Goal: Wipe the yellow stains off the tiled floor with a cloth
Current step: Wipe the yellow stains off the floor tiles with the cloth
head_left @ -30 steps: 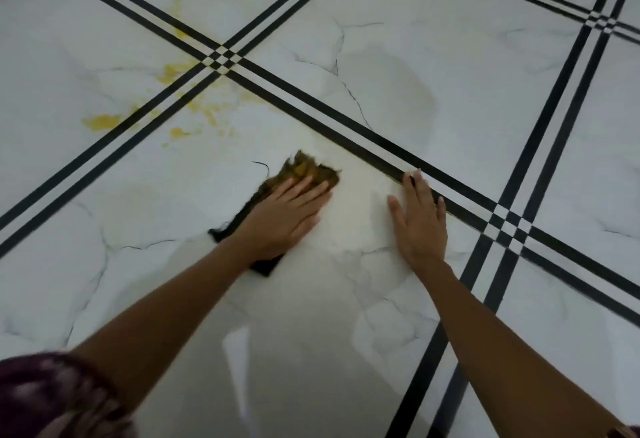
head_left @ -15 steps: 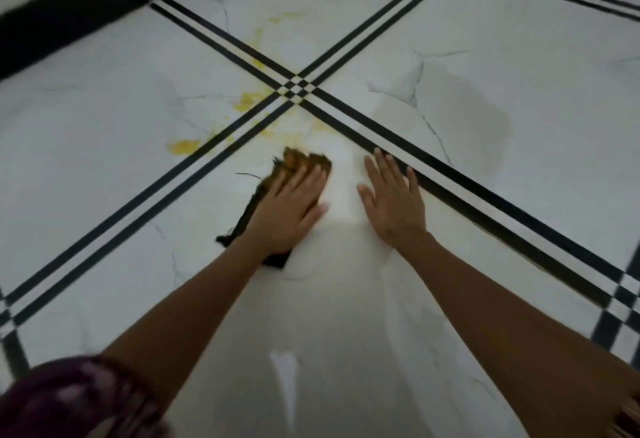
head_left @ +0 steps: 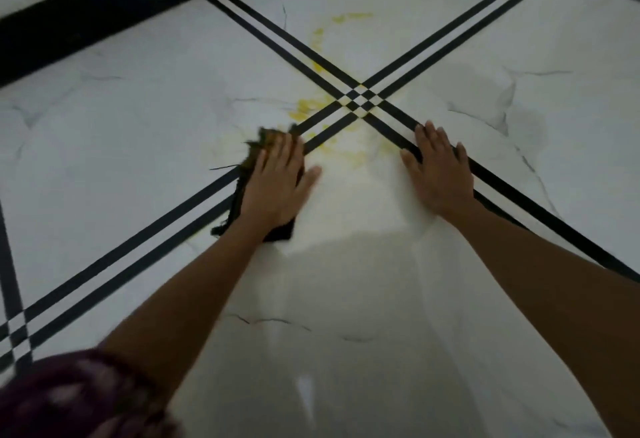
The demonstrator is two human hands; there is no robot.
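My left hand [head_left: 277, 181] presses flat on a dark cloth [head_left: 242, 191] whose front edge is smeared yellow. The cloth lies across the black double stripe, just left of the stripe crossing [head_left: 360, 101]. Yellow stains [head_left: 308, 106] spread around that crossing, with a fainter smear [head_left: 349, 17] farther back and pale streaks [head_left: 346, 153] between my hands. My right hand [head_left: 440, 171] rests flat on the white marble-look tile, fingers spread, over the other stripe, holding nothing.
A black skirting band [head_left: 104, 8] runs along the wall at the top left. Black double stripes divide the glossy white tiles [head_left: 346, 299]. A purple patterned sleeve [head_left: 69, 399] shows at the bottom left.
My left hand has pushed the cloth forward and left onto the stripe, over the yellow patch beside it. My right hand has moved up to the other stripe. The view has shifted towards the wall.
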